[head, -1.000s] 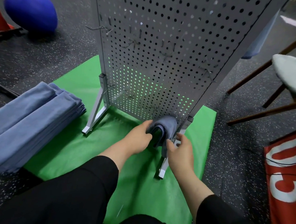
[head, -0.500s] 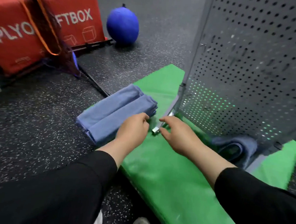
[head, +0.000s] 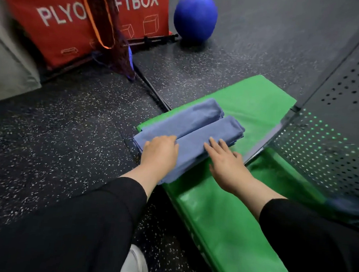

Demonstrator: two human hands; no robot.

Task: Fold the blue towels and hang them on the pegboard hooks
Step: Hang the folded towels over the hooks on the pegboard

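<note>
Both hands lie flat, fingers straight, gripping nothing: left hand (head: 159,153) presses the near end of the stack of folded blue cloth towels (head: 192,134), right hand (head: 225,162) w/ fingertips on its right edge. Stack sits on the green mat (head: 221,219), left of the grey perforated metal pegboard (head: 330,146)

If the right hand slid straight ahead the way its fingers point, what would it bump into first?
Probably nothing new: the right hand already has its fingers on the stack of blue towels, so it would slide along the top towel. Depth is hard to judge.
</note>
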